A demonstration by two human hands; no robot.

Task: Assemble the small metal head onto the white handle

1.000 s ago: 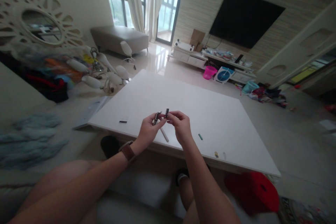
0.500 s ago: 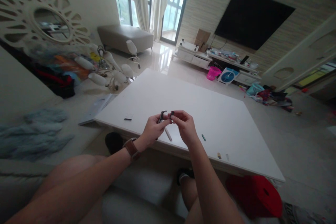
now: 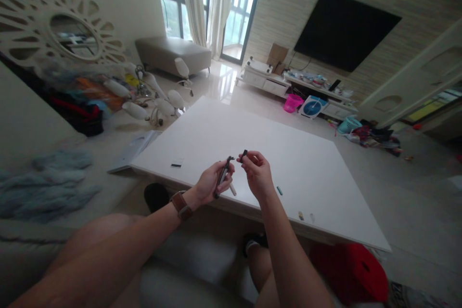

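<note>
My left hand (image 3: 212, 184) is closed around a thin dark pen-like stick (image 3: 223, 177) that points up and to the right. A brown watch strap sits on that wrist. My right hand (image 3: 257, 172) pinches a small dark piece (image 3: 244, 154) between finger and thumb, a little to the right of the stick's tip and apart from it. Both hands hover over the near edge of a white table (image 3: 288, 154). A white tube (image 3: 233, 188) lies on the table just under the hands.
On the table lie a small black strip on a white card (image 3: 176, 164), a small green piece (image 3: 279, 190) and two tiny bits (image 3: 301, 214) near the front edge. A red stool (image 3: 352, 269) stands under the table's right corner. My knees sit below; clutter fills the left.
The two dark pieces, held together half a second ago, have come apart. My left hand dropped slightly with the stick while my right hand moved a little right with the small piece.
</note>
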